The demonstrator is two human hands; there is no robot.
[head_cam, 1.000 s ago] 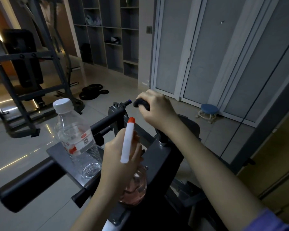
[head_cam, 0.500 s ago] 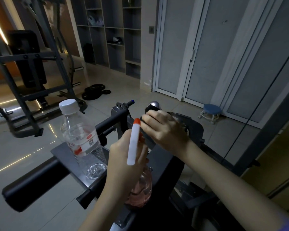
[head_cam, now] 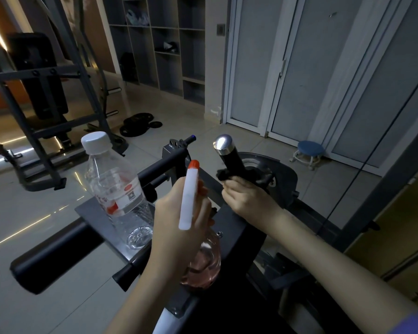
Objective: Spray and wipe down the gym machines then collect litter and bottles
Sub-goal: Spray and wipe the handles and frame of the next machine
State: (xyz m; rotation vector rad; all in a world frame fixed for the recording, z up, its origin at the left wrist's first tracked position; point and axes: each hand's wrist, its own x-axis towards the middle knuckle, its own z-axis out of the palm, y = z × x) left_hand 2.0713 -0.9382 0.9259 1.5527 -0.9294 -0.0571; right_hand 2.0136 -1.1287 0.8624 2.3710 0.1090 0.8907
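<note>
Black cloth (head_cam: 223, 175), bunched small, sits pinched in the curled fingers of your right hand (head_cam: 247, 200) and is pressed against the lower part of the black upright handle with the rounded chrome cap (head_cam: 229, 157) on the dark grey gym machine (head_cam: 282, 179). Your right hand lies just below the cloth, knuckles up, with the forearm running back toward the lower right. Your left hand (head_cam: 176, 227) has its fingers wrapped round the neck of the clear, pink-tinted spray bottle with the white head and orange nozzle tip (head_cam: 188, 196). The white head stands above the back of your hand, its nozzle pointing away from you toward the handle, and the round pink body hangs below your palm over the machine's frame. The trigger is hidden, so you cannot tell whether a finger rests on it. Just beside your left hand, a clear plastic water bottle with a white screw cap and a red-and-white label (head_cam: 117, 191) stands upright on the machine's flat grey metal plate (head_cam: 92, 213). A black padded roller bar (head_cam: 56, 251) juts out to the left below that plate. Farther off, black weight plates (head_cam: 140, 120) lie on the tiled floor, and a small round blue stool (head_cam: 309, 150) stands by the pale doors.
</note>
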